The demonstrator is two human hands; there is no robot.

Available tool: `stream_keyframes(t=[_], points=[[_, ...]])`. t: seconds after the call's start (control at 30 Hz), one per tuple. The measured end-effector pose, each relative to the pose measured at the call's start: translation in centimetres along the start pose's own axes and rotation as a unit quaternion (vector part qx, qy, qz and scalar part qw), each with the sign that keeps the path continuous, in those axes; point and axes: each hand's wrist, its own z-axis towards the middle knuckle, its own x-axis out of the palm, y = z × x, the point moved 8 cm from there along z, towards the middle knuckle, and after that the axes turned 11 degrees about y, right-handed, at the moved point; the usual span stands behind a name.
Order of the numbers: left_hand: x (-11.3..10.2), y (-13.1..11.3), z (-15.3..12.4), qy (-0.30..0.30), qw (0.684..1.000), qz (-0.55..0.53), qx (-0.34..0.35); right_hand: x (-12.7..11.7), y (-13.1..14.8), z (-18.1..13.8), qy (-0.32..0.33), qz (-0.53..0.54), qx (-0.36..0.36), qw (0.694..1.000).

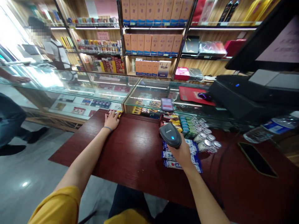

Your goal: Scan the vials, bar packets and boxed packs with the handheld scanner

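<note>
My right hand [182,154] is closed around the handle of a dark grey barcode scanner [170,135] with a blue light on its head. The scanner is held over blue-and-white packets [195,157] lying on the dark red wooden counter [135,152]. My left hand [112,120] reaches to the counter's far edge, fingers spread flat on a small red-and-yellow packet [118,112] that is mostly hidden under it.
Rows of small capped bottles [201,133] and snack packets [171,119] stand beyond the scanner. A black phone [257,159] and a water bottle [268,128] lie at right. A till and monitor [247,90] sit on the glass display case [93,90]. Another person [52,46] stands at back left.
</note>
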Motion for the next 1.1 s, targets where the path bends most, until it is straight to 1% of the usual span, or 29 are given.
stream_keyframes(t=[0.1, 0.27, 0.37, 0.43, 0.5, 0.57, 0.63, 0.73, 0.83, 0.9, 0.97, 1.03, 1.07, 1.1], points=[[-0.4, -0.2, 0.0, -0.005, 1.0, -0.01, 0.004, 0.1, 0.4, 0.0, 0.005, 0.003, -0.007, 1.0], [-1.1, -1.1, -0.6, -0.01, 0.999, -0.017, 0.037, 0.0, 0.2, 0.0, 0.002, 0.005, 0.006, 1.0], [-1.8, -1.5, -1.3, -0.032, 0.999, -0.018, 0.041, -0.1, -0.2, 0.0, -0.007, 0.02, 0.012, 1.0], [-2.6, -1.5, -1.8, -0.065, 0.997, -0.041, 0.027, -0.3, -0.4, -0.1, -0.016, 0.033, 0.021, 0.999], [-3.7, -1.7, -2.4, -0.119, 0.99, -0.08, 0.013, -0.7, -0.6, -0.2, -0.034, 0.04, 0.026, 0.998], [-4.9, -2.2, -3.0, -0.184, 0.974, -0.132, -0.003, -1.3, -0.6, -0.3, -0.052, 0.039, 0.022, 0.998], [-5.6, -3.2, -3.6, -0.239, 0.951, -0.197, -0.017, -1.9, -0.6, -0.4, -0.065, 0.033, 0.015, 0.997], [-5.4, -6.1, -4.1, -0.285, 0.901, -0.326, -0.023, -2.8, -0.6, -0.6, -0.082, 0.013, 0.004, 0.997], [-3.5, -10.3, -4.0, -0.28, 0.828, -0.486, -0.018, -3.7, -0.6, -0.9, -0.109, -0.028, 0.001, 0.994], [-1.6, -13.4, -3.8, -0.25, 0.775, -0.58, -0.023, -4.2, -0.7, -1.1, -0.119, -0.067, 0.005, 0.991], [0.6, -16.6, -3.7, -0.206, 0.699, -0.684, -0.036, -4.6, -0.9, -1.1, -0.12, -0.107, 0.009, 0.987], [2.5, -19.4, -3.7, -0.164, 0.621, -0.765, -0.041, -4.9, -1.1, -1.1, -0.117, -0.136, 0.014, 0.984], [3.2, -20.6, -3.9, -0.145, 0.589, -0.794, -0.043, -5.1, -1.2, -1.0, -0.115, -0.146, 0.017, 0.982], [3.8, -21.5, -4.0, -0.127, 0.563, -0.815, -0.046, -5.2, -1.3, -1.0, -0.113, -0.152, 0.02, 0.982]])
